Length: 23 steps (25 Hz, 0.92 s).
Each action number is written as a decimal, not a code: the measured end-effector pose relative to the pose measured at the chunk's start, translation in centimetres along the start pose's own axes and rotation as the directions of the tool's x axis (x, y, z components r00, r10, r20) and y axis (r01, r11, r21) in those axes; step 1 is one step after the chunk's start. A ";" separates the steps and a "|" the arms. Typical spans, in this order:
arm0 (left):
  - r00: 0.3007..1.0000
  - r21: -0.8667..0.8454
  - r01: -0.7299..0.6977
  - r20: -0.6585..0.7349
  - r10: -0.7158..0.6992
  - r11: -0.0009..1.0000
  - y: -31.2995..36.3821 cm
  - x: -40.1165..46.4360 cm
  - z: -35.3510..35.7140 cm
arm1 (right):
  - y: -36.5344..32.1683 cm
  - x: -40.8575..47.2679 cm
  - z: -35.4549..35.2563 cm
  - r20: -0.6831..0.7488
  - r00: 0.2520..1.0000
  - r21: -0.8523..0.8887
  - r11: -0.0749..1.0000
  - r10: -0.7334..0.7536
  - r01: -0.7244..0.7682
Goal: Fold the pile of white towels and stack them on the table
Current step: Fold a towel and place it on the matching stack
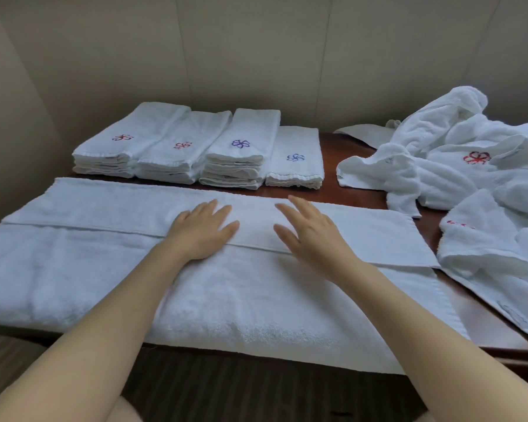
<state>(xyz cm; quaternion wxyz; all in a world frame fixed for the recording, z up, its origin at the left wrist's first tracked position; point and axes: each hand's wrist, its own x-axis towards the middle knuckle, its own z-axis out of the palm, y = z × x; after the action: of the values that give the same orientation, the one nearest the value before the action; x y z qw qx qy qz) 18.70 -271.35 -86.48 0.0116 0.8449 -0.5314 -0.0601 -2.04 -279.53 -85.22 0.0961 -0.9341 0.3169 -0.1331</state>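
Observation:
A large white towel [83,260] lies spread across the front of the dark wooden table [357,193], its far long edge folded toward me so a hem line runs across the middle. My left hand [203,231] rests flat on that folded flap, fingers apart, holding nothing. My right hand [310,234] lies beside it on the same flap, fingers spread, also holding nothing. Behind the towel stand several stacks of folded white towels [195,147] with red and blue flower emblems. A loose pile of unfolded white towels [457,153] fills the right side.
A beige wall [256,50] closes off the back and left of the table. Another unfolded towel [488,248] hangs over the table's right front corner. A dark striped surface [256,388] shows below the table's front edge.

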 end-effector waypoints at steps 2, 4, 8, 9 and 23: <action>0.996 -0.008 0.083 0.021 -0.083 0.997 -3.6 -0.4 -0.2 | -1.1 0.2 1.1 0.144 0.989 -0.069 0.998 0.016 -0.006; 0.985 -0.016 0.170 0.020 -0.169 0.985 -7.2 -0.9 -0.7 | -1.9 0.3 1.8 0.132 0.989 -0.122 0.991 0.066 -0.050; 0.963 -0.022 0.269 0.001 -0.269 0.963 -12.5 -2.1 -1.2 | -6.4 2.1 3.0 0.038 0.999 -0.102 0.995 -0.004 0.008; 0.964 -0.025 0.266 -0.006 -0.266 0.964 -13.1 -2.3 -1.3 | -8.3 3.1 3.6 0.047 0.998 -0.073 0.996 -0.046 0.049; 0.893 -0.062 0.450 0.005 -0.450 0.891 -27.2 1.2 -2.8 | -22.9 17.0 11.7 0.262 0.941 0.008 0.976 -0.214 0.219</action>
<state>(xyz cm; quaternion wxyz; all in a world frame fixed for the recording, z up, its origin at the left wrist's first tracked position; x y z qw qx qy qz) 43.89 -260.71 -86.07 0.0259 0.9445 -0.3193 -0.0732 27.59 -271.04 -87.02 0.1121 -0.9736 0.1982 -0.0150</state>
